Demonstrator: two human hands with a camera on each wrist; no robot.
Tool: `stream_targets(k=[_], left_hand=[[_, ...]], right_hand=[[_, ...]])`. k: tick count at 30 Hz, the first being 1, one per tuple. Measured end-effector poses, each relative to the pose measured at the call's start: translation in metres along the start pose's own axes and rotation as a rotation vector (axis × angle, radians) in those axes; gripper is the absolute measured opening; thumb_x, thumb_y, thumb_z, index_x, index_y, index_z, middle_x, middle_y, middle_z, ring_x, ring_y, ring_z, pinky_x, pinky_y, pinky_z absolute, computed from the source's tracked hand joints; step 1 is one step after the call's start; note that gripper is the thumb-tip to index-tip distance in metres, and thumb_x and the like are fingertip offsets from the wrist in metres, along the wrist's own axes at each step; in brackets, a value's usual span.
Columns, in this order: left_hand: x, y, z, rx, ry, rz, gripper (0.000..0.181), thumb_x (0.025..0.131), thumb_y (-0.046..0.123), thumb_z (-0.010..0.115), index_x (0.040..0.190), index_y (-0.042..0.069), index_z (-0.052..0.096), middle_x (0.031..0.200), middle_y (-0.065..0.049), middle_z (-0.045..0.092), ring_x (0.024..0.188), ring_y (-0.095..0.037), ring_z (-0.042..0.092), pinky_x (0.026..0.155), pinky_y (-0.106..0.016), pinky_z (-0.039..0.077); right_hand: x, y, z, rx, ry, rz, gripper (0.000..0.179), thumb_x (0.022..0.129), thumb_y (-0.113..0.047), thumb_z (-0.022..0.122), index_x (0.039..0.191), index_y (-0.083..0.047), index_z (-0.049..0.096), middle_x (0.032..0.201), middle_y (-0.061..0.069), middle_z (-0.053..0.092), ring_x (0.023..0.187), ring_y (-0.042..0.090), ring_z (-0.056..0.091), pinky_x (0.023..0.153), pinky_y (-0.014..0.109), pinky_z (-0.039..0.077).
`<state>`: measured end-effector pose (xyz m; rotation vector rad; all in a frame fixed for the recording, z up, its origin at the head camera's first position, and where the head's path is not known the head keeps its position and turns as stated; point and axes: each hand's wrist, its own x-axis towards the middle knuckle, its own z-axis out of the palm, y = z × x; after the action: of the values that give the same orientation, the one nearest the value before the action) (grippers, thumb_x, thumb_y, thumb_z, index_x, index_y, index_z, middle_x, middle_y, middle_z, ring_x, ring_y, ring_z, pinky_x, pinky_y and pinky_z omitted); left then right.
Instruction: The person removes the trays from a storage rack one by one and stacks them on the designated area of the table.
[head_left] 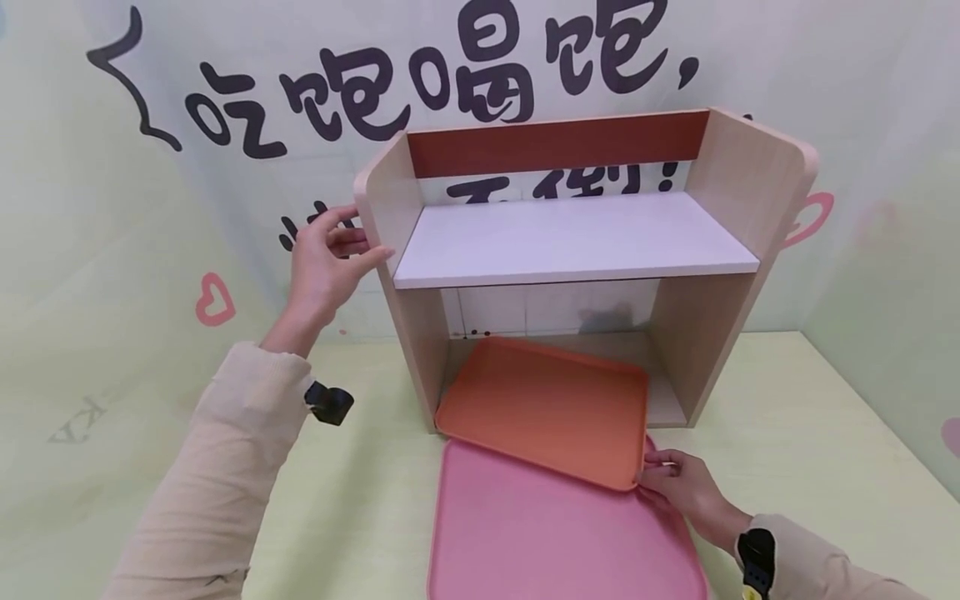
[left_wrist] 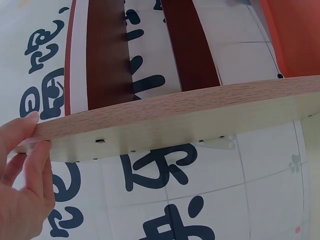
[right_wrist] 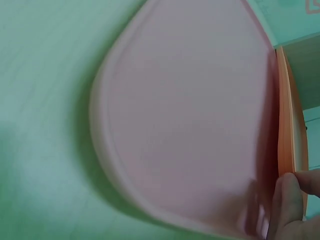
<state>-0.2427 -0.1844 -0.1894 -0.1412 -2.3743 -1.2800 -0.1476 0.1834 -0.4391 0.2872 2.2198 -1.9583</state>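
Observation:
My left hand [head_left: 326,258] pinches the front edge of the left side panel of a small two-level wooden shelf [head_left: 573,242], near its top. In the left wrist view, thumb and fingers lie on both faces of that panel [left_wrist: 165,115]. My right hand [head_left: 686,492] pinches the near right corner of an orange tray [head_left: 555,408]. This tray sits askew, its far part inside the lower compartment and its near corner out in front. A pink tray [head_left: 555,533] lies on the table before the shelf, partly under the orange one; its right side also shows in the right wrist view.
The pale table [head_left: 817,467] extends on both sides of the shelf. Behind it stands a printed wall sheet [head_left: 247,192] with black characters and hearts. The white upper board [head_left: 577,237] hangs over the orange tray's far part, and the right side panel [head_left: 701,342] stands beside it.

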Motion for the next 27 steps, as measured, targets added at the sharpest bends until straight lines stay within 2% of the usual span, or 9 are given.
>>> stream_targets(k=[5, 10, 14, 17, 22, 27], left_hand=[[-0.001, -0.001, 0.001, 0.001, -0.004, -0.003, 0.06, 0.074, 0.026, 0.071, 0.127, 0.013, 0.047, 0.11, -0.013, 0.056, 0.093, -0.02, 0.057, 0.083, -0.03, 0.047], [0.0, -0.001, 0.002, 0.001, 0.007, 0.005, 0.06, 0.074, 0.026, 0.071, 0.127, 0.013, 0.047, 0.111, -0.013, 0.056, 0.092, -0.02, 0.057, 0.083, -0.029, 0.047], [-0.001, -0.001, 0.001, 0.002, 0.004, -0.003, 0.06, 0.074, 0.027, 0.07, 0.127, 0.014, 0.047, 0.11, -0.012, 0.056, 0.092, -0.019, 0.057, 0.083, -0.029, 0.047], [-0.002, -0.002, 0.001, -0.003, -0.004, -0.013, 0.06, 0.074, 0.027, 0.07, 0.128, 0.014, 0.046, 0.109, -0.013, 0.055, 0.092, -0.019, 0.057, 0.083, -0.029, 0.047], [-0.002, -0.003, 0.001, -0.004, -0.001, -0.008, 0.06, 0.074, 0.027, 0.07, 0.128, 0.014, 0.046, 0.109, -0.012, 0.055, 0.093, -0.02, 0.057, 0.083, -0.029, 0.047], [-0.001, -0.002, 0.0, 0.001, 0.009, 0.007, 0.06, 0.074, 0.027, 0.071, 0.128, 0.014, 0.047, 0.109, -0.013, 0.056, 0.092, -0.02, 0.057, 0.083, -0.029, 0.047]], right_hand=[[0.003, -0.002, -0.009, -0.142, -0.027, -0.075, 0.037, 0.079, -0.001, 0.061, 0.106, 0.019, 0.045, 0.076, 0.009, 0.061, 0.068, 0.015, 0.062, 0.061, 0.028, 0.053], [0.016, -0.01, -0.018, -0.285, 0.005, -0.211, 0.035, 0.079, -0.002, 0.061, 0.106, 0.017, 0.048, 0.08, 0.014, 0.06, 0.068, 0.021, 0.061, 0.058, 0.03, 0.053], [0.033, -0.014, -0.024, -0.318, 0.017, -0.27, 0.037, 0.081, -0.002, 0.06, 0.109, 0.016, 0.046, 0.087, 0.02, 0.059, 0.072, 0.028, 0.061, 0.063, 0.033, 0.053], [0.044, -0.015, -0.029, -0.302, 0.002, -0.246, 0.041, 0.082, -0.004, 0.06, 0.112, 0.018, 0.041, 0.091, 0.022, 0.056, 0.076, 0.03, 0.06, 0.066, 0.035, 0.053], [0.056, -0.011, -0.031, -0.283, -0.046, -0.181, 0.054, 0.082, -0.007, 0.062, 0.12, 0.019, 0.033, 0.092, 0.021, 0.054, 0.075, 0.024, 0.061, 0.068, 0.035, 0.053], [0.063, -0.009, -0.026, -0.264, -0.034, -0.198, 0.054, 0.08, -0.003, 0.062, 0.12, 0.019, 0.034, 0.089, 0.021, 0.057, 0.07, 0.021, 0.061, 0.065, 0.034, 0.053]])
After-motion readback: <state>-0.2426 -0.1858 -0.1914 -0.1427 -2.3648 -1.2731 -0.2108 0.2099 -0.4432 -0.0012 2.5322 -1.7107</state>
